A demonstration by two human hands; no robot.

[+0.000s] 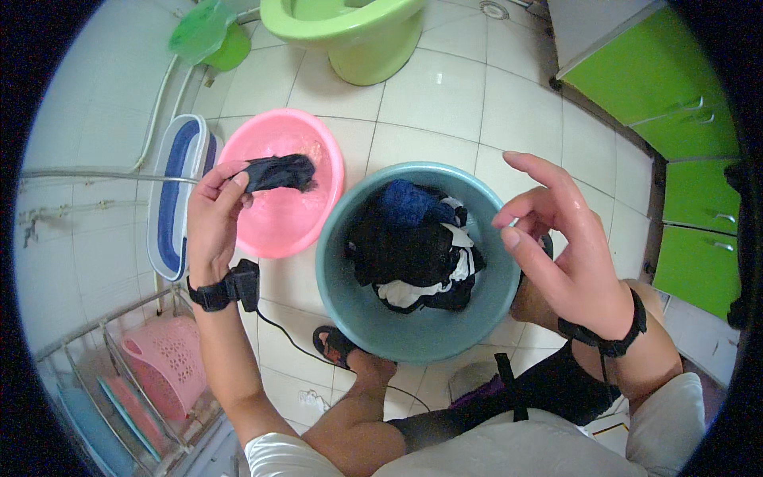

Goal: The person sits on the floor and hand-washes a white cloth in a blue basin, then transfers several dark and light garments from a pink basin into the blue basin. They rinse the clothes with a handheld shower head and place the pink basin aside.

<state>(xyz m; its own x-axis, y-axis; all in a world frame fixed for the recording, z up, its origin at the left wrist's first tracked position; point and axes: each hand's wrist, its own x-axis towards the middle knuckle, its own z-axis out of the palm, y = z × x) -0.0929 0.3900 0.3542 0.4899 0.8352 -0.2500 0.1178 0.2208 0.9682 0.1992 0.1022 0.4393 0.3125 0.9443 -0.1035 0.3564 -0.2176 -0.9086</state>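
Observation:
My left hand (213,213) pinches one end of a small dark wet cloth (280,172), which could be a sock. The cloth hangs over a pink basin (337,175) that has water in it. To the right stands a larger teal tub (330,286) with a heap of black clothes (405,254) inside. A dark blue garment (407,203) lies on the heap, and white fabric (405,292) shows along its lower and right sides. Above the tub's right rim, my right hand (568,246) is open, fingers bent and apart.
A green toilet (373,60) and a green bin (230,49) stand at the back. A folded blue-and-white basin (168,199) leans by the left wall. Near left is a rack with a pink basket (167,362). Green cabinets (699,191) line the right; a sandalled foot (342,347) is beside the tub.

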